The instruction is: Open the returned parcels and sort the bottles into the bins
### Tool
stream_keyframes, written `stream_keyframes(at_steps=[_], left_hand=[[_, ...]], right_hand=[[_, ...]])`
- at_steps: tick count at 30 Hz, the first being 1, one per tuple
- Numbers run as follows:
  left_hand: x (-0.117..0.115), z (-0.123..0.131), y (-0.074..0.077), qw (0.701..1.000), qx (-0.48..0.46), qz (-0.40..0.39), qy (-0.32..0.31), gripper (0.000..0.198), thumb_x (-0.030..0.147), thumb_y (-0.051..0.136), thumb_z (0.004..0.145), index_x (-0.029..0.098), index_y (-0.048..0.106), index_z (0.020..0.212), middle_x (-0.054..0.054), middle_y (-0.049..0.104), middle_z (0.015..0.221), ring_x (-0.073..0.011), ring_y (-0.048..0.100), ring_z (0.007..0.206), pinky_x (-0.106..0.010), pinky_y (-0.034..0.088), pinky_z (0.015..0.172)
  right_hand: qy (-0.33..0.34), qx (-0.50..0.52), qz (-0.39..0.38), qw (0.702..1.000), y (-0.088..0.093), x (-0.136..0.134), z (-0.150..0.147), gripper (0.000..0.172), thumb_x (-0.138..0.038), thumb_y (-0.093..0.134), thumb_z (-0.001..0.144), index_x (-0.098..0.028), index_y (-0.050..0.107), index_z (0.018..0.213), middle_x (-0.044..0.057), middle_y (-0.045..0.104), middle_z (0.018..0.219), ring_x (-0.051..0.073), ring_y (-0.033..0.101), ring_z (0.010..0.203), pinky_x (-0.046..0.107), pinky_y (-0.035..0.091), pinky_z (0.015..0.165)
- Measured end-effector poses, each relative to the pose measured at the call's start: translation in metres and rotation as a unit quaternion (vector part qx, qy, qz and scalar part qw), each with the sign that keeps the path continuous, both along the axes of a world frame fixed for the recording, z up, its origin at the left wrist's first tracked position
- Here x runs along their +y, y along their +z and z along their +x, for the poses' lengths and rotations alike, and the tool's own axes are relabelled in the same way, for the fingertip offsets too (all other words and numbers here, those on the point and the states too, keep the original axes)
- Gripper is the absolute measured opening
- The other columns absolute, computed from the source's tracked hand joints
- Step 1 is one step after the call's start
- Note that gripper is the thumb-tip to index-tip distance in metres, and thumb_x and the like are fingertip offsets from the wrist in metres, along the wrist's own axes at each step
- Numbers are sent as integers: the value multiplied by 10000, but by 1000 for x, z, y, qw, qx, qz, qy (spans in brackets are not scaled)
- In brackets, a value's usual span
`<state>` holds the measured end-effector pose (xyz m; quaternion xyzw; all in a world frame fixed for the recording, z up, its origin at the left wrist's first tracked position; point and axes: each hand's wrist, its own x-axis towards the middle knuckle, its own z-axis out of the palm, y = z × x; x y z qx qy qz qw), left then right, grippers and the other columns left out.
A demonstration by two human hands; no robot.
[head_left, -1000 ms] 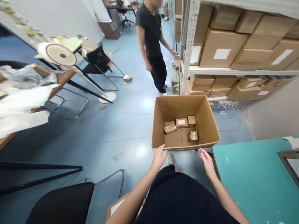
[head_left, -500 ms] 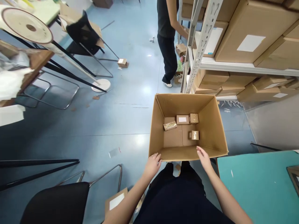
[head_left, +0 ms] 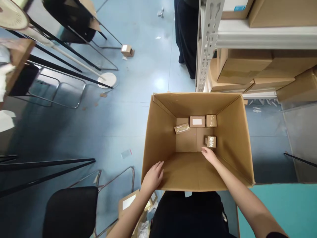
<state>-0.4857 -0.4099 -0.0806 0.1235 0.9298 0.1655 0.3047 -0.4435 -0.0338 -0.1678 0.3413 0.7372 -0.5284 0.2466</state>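
The person's left hand lies open against the near wall of a large open cardboard carton, palm down and grasping nothing. The right hand reaches over the same wall into the carton, also open and empty, with its fingertips just beside a small taped kraft box on the carton's floor. Beyond that box, also inside the carton, sit a second taped kraft box, a white-labelled kraft box and a flat taped packet, the three close together near the far wall.

Outside the carton, a teal table stands to the right of it, and a black chair stands to the left. A small cardboard box lies on the floor further left of the carton. Past the far wall, a metal shelf upright rises beside a co-worker's dark trousers, and stacked shelf cartons fill the shelving.
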Motion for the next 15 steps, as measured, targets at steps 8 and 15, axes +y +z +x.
stream_keyframes(at_steps=[8,15], left_hand=[[53,-44,-89,986,-149,-31,-74,506,301,568,846,207,638,1338,-159,685,1289,-348,651,1173,-458,475,1037],[126,-73,-234,977,-209,-30,-8,466,373,644,824,180,662,1248,-203,690,1231,-383,646,1163,-457,466,1017]], right_hand=[[13,-125,64,990,-120,20,-38,287,-232,758,736,-212,780,1021,130,758,1185,330,672,1189,424,465,1049],[-30,-241,187,952,-236,78,-40,729,-361,730,790,-111,522,1442,279,576,1391,394,589,1274,493,446,1043]])
